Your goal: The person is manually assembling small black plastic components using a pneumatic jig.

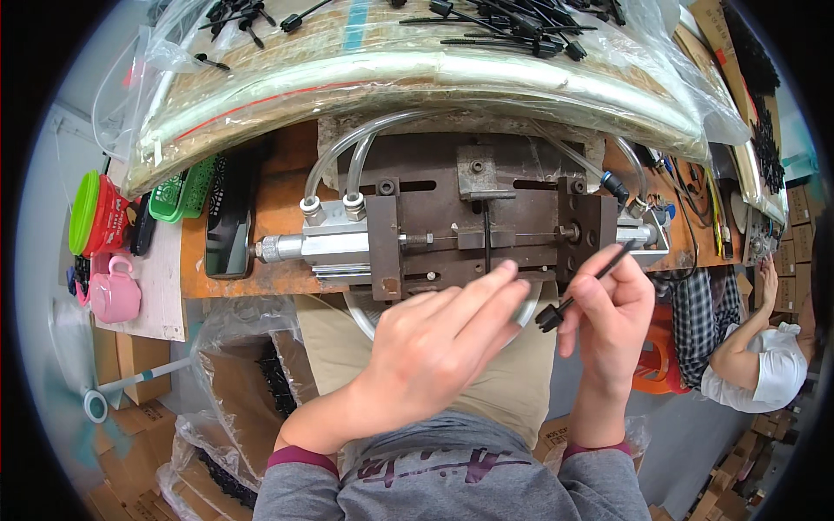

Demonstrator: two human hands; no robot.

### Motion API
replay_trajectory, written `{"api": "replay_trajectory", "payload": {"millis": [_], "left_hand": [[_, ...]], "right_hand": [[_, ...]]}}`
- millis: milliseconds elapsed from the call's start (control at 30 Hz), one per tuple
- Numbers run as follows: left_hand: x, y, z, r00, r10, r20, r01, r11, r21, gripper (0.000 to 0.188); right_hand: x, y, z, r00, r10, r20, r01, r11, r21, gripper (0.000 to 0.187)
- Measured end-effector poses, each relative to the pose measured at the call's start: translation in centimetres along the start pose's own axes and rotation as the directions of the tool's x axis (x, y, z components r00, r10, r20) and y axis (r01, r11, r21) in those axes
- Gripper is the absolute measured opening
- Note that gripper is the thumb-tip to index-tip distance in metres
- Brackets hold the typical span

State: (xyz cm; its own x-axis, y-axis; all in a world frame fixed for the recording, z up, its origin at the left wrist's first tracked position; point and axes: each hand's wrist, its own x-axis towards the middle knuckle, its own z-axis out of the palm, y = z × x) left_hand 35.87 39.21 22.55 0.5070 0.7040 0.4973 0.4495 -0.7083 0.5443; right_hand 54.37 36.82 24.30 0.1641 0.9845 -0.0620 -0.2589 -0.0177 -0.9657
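My right hand point(608, 317) pinches a thin black plastic rod point(605, 273) with a toothed knob at its lower end. The rod slants up to the right, clear of the machine. My left hand point(439, 337) is stretched out just in front of the brown metal fixture point(434, 208), palm down, its thumb hidden. A second black rod point(487, 230) stands lengthwise in the middle of the fixture, under a small metal block point(476, 169). Its near end disappears beneath my left fingers, so contact there is unclear.
Silver air cylinders point(334, 246) with clear hoses flank the fixture. Behind it, a plastic-covered ledge point(417, 74) carries loose black rods. A black tray point(230, 217), green basket point(184, 189) and pink cup point(115, 291) stand left. Another person point(754, 365) sits at right.
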Motion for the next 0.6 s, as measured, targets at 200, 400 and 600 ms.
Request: {"api": "replay_trajectory", "payload": {"millis": [200,400,600], "left_hand": [[0.0,0.7,-1.5,0.988,0.057,-0.146,-0.088,0.974,-0.211,0.037],[-0.6,0.3,-2.3,0.996,0.018,-0.084,-0.032,0.985,-0.171,0.034],[-1.4,-0.9,1.0,1.000,0.006,-0.025,-0.004,0.996,0.090,0.027]], "right_hand": [[0.9,-1.3,2.0,0.975,0.082,0.206,-0.091,0.995,0.037,0.009],[5.5,-4.2,3.0,0.867,-0.474,0.155,0.467,0.662,-0.586,0.017],[12.9,-6.2,5.3,0.523,-0.735,0.431,0.642,0.007,-0.767,0.020]]}}
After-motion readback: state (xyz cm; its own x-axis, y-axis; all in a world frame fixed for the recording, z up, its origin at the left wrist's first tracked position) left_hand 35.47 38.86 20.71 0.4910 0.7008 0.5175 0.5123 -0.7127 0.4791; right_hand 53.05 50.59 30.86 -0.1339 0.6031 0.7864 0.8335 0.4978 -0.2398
